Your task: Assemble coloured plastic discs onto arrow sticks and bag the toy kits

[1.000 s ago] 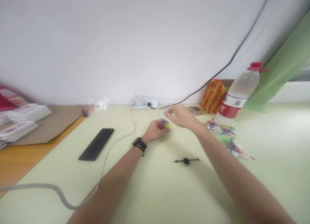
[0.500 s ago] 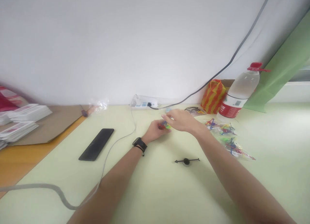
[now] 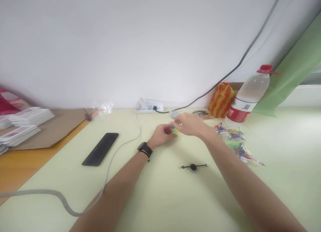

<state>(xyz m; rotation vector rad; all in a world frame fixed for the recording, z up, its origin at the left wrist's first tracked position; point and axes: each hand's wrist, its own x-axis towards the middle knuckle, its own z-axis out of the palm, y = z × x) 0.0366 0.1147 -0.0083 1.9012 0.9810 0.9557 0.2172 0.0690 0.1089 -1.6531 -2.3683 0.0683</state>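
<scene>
My left hand (image 3: 160, 135), with a black watch on its wrist, is wrapped round a small clear plastic bag of colourful pieces (image 3: 170, 129). Red, blue and yellow-green show between the fingers. Above it, my right hand (image 3: 189, 122) has its thumb and fingers pinched together at the bag's upper edge; blur hides the exact grip. On the table nearer me lies a black double-arrow spinner (image 3: 193, 167) with a round centre. Further right, several clear bags of colourful plastic pieces (image 3: 240, 151) rest beside my right forearm.
A black phone (image 3: 100, 149) and a thin white cable (image 3: 120, 146) lie left. A power strip (image 3: 150, 107) stands against the wall. At right are a large bottle (image 3: 250, 96) and a red-yellow striped bag (image 3: 221, 100). Card stacks (image 3: 31, 116) sit on cardboard (image 3: 62, 125) far left.
My right hand has lowered slightly, its fingertips now closer to the small bag in my left hand. The left hand has kept its grip and place.
</scene>
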